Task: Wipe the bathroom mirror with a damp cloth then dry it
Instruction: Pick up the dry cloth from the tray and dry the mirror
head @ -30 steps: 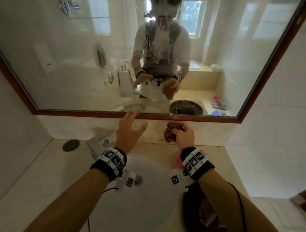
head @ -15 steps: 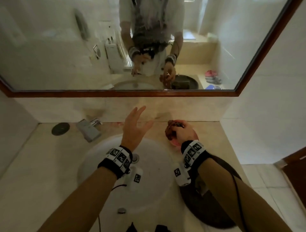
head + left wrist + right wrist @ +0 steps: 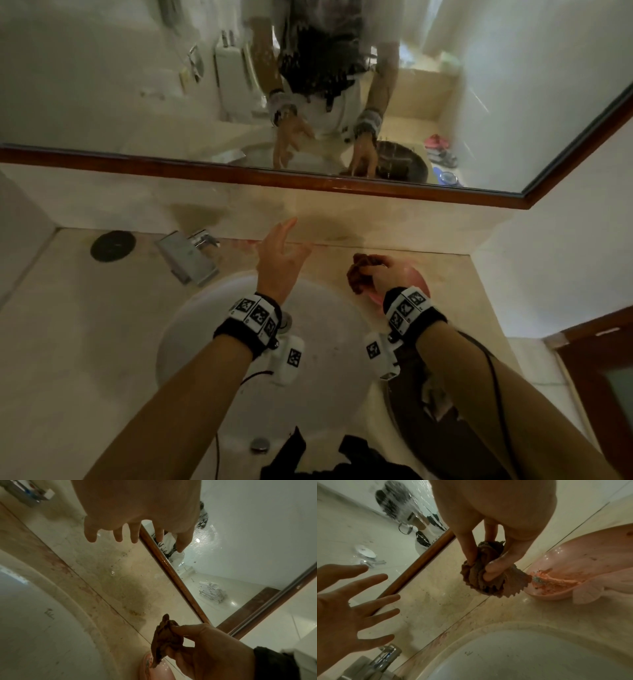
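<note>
A brown-framed mirror (image 3: pixel 102 85) hangs on the wall above the counter, its glass speckled with droplets. My right hand (image 3: pixel 387 274) grips a bunched brown cloth (image 3: pixel 363 272) low over the counter, just left of a pink soap dish (image 3: pixel 416 279). The right wrist view shows fingers and thumb curled round the cloth (image 3: pixel 489 577) beside the pink soap dish (image 3: pixel 583 569). My left hand (image 3: pixel 279 255) hovers open with spread fingers over the back of the white basin (image 3: pixel 191 329), holding nothing. In the left wrist view its fingertips (image 3: pixel 118 536) point at the mirror frame (image 3: pixel 173 574).
A chrome faucet (image 3: pixel 186 255) stands at the basin's back left, with a dark round disc (image 3: pixel 112 246) further left. A dark round bowl (image 3: pixel 428 421) sits on the counter under my right forearm. The stained backsplash (image 3: pixel 342 219) runs below the mirror.
The view has tilted down from the mirror to the counter. My right hand has lowered the cloth towards the counter by the soap dish. The left hand stays open.
</note>
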Tool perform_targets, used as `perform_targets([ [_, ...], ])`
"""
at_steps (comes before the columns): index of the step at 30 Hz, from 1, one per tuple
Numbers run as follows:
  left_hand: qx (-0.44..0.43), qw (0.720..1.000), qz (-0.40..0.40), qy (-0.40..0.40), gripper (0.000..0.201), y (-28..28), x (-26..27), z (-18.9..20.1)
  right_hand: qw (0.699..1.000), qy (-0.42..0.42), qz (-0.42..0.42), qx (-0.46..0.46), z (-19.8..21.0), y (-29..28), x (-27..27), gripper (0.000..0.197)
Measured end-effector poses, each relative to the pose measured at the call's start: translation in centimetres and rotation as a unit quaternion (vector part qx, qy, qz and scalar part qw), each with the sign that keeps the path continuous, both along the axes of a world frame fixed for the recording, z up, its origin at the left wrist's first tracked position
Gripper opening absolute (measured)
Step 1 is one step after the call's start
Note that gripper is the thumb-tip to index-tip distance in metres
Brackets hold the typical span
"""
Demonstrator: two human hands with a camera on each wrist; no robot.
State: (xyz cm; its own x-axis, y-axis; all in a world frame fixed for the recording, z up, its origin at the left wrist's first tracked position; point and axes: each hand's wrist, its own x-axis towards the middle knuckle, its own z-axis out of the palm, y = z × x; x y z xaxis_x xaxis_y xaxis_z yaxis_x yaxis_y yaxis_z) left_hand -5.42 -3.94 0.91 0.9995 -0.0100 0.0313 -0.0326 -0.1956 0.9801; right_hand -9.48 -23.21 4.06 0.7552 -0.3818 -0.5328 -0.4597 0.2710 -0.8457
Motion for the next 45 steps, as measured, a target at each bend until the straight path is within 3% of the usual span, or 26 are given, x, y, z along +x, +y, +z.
perform_targets([
  [5,-0.004,0.999,0.008,0.035,0.064,0.6,1.6,-2.3,0.999,0.038,0.034,0.013,-1.5,1.1,2.6,0.028],
  [9,-0.007,0.999,0.012,0.029,0.065,0.8,2.4,-3.5,0.998,0.06,0.016,-0.016,-2.5,1.9,4.2,0.024],
  [14,-0.01,0.998,0.017,0.055,0.062,1.1,3.0,-4.8,0.996,0.085,-0.018,-0.023,-4.4,1.9,5.5,0.055],
  [19,0.017,0.998,0.04,0.053,0.062,0.7,2.7,-4.5,0.993,0.102,-0.006,-0.054,-4.7,1.5,5.6,0.052],
  [25,0.057,0.998,0.017,0.035,0.066,0.7,2.4,-3.7,0.986,0.088,0.043,-0.136,-3.1,0.9,4.5,0.049],
  [28,0.067,0.998,0.017,0.013,0.066,1.1,2.1,-2.5,0.974,0.073,0.076,-0.2,-2.6,1.3,4.0,0.063],
  [35,0.078,0.997,-0.001,-0.023,0.068,0.8,0.9,-0.1,0.96,0.02,0.116,-0.254,-0.9,0.8,1.2,0.065],
  [45,0.09,0.989,-0.11,-0.045,0.06,-4.1,-2.7,0.9,0.928,-0.004,0.094,-0.361,-0.6,-2.4,-4.1,0.069],
])
